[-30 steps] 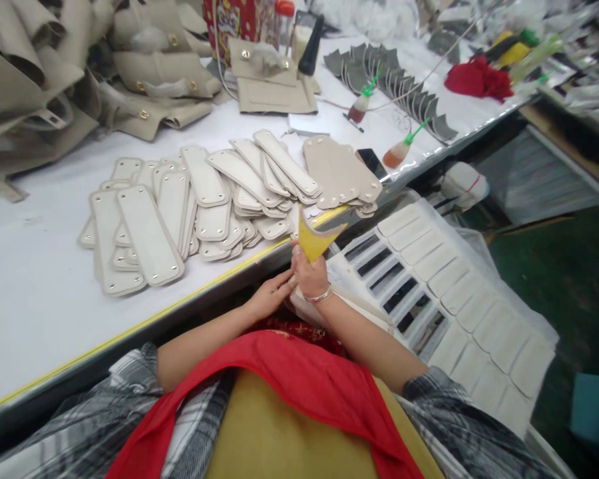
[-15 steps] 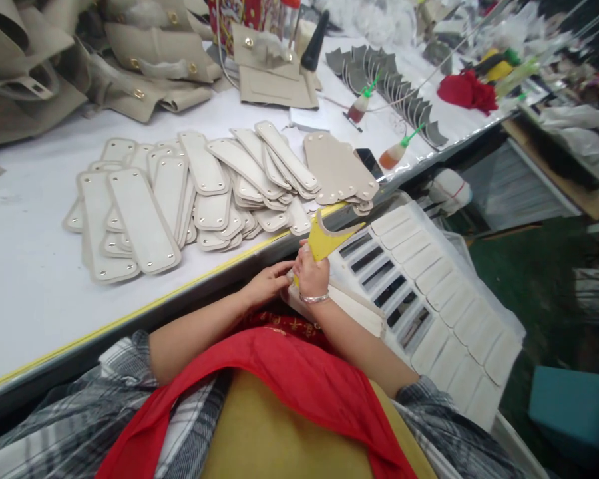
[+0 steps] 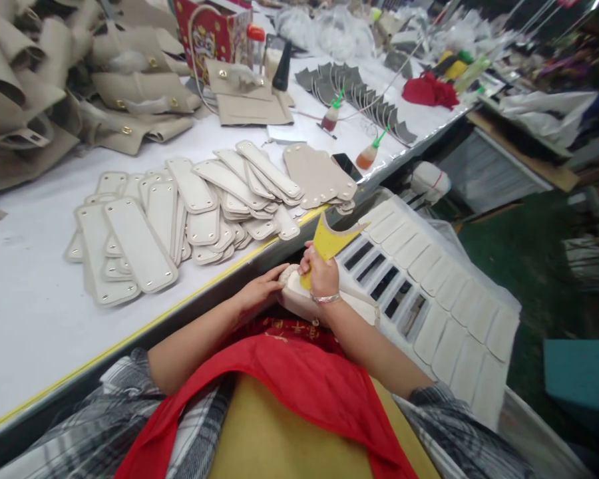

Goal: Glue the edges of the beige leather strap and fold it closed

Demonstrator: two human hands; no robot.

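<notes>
My right hand is closed round a flat yellow tool with a concave, forked top edge. The tool's lower end comes down to a cream padded piece lying across my lap at the table edge. At the left end of that piece is my left hand, its fingers fairly straight and held against it; the thumb is hidden. Right of my hands, a board carries rows of cream panels and several dark slots.
Loose cream strips with metal eyelets are heaped on the white table. Wider beige panels lie beside them. Two small bottles with green nozzles, grey curved pieces and beige bag parts stand farther back.
The view has shifted slightly. My left hand has drawn a little away from my right hand, showing more of the padded piece's left end. My right hand still grips the yellow tool.
</notes>
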